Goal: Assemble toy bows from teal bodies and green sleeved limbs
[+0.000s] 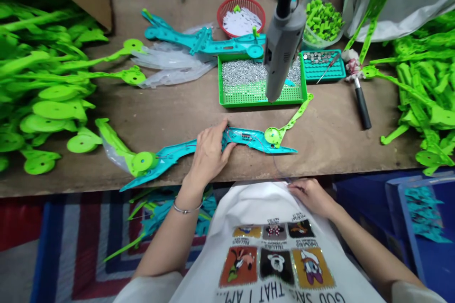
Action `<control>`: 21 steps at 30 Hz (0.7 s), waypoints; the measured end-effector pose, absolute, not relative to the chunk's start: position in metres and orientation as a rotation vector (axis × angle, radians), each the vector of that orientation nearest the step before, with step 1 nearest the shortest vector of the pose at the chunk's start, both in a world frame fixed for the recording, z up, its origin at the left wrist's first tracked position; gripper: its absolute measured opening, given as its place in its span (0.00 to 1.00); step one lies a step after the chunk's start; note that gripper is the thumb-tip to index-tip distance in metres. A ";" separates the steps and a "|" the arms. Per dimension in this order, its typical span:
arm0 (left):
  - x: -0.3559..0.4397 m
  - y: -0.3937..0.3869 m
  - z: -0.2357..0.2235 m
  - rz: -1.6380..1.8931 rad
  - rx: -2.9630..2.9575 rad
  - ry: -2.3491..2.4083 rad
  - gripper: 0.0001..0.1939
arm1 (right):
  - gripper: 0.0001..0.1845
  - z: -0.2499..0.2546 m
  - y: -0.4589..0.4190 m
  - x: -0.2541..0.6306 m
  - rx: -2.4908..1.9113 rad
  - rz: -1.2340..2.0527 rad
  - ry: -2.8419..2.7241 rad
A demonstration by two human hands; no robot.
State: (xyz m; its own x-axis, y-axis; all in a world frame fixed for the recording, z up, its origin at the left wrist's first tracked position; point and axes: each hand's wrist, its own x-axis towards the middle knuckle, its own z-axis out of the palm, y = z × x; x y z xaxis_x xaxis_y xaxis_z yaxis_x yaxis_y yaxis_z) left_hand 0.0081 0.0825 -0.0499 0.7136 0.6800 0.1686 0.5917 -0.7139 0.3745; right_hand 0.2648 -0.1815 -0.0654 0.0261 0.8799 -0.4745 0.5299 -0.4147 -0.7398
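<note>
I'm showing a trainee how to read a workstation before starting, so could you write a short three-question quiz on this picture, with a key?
1. True or false: the right hand rests on the near blue piece.
2. What colour is the round basket that holds the white pieces? a) blue b) red c) yellow
3. Fill in: as the person sees it, the black handle lies to the ____ of the green tray.

Key: 1. False; only the left hand does. 2. b. 3. right.
</note>
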 end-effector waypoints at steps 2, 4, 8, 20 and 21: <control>0.003 0.085 -0.051 0.425 2.642 0.983 0.35 | 0.14 -0.043 -0.178 0.277 -1.903 1.457 -1.365; -0.002 0.090 -0.052 0.443 2.663 0.965 0.34 | 0.14 -0.009 -0.172 0.295 -1.854 1.571 -1.294; -0.008 0.096 -0.039 0.472 2.695 0.980 0.38 | 0.18 0.045 -0.151 0.325 -1.787 1.464 -1.222; 0.070 0.012 -0.013 0.819 2.508 0.476 0.15 | 0.30 0.001 -0.045 0.335 -1.405 1.316 -0.588; 0.080 0.010 -0.019 0.772 2.518 0.497 0.13 | 0.28 0.000 -0.039 0.336 -1.394 1.364 -0.595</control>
